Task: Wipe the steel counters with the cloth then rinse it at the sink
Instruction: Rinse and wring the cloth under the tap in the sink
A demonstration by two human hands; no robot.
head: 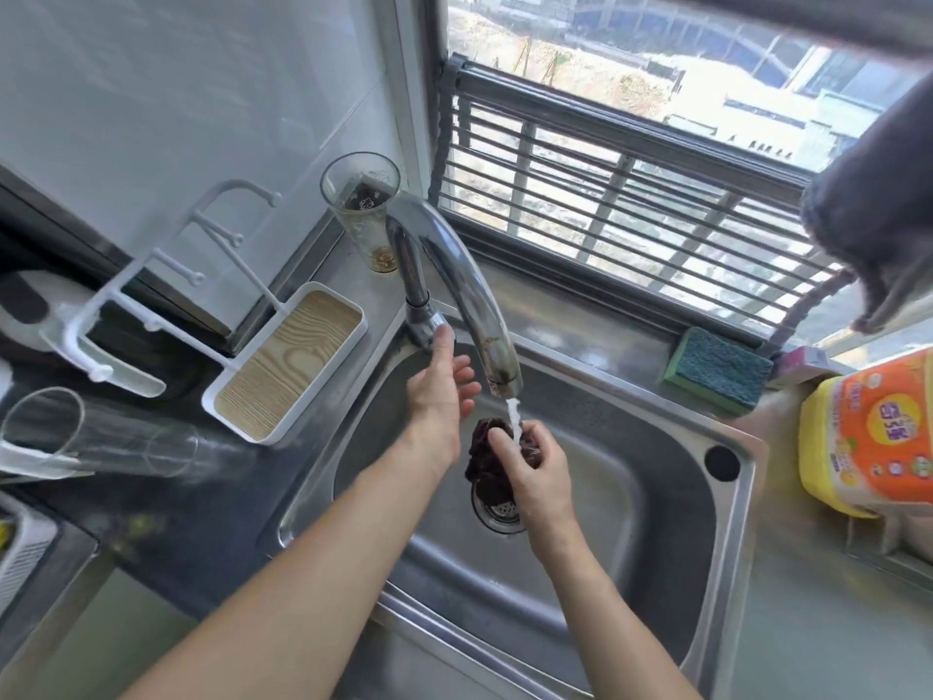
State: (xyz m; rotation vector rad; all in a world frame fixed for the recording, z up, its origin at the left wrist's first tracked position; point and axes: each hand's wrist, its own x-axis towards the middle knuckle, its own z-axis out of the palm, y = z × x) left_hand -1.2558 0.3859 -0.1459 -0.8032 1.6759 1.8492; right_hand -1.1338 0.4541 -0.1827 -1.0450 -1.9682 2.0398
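Cloth (488,459) sits bunched in the right grip (532,472) under running water; left grip (439,391) loose at the faucet (454,275).

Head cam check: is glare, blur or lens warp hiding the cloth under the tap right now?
Head view: wide-angle warp bends the window bars and sink rim; daylight outside is blown out; the frame edges smear. The dark cloth, gripped by the right hand under the water stream, stays readable, though its folds are murky.
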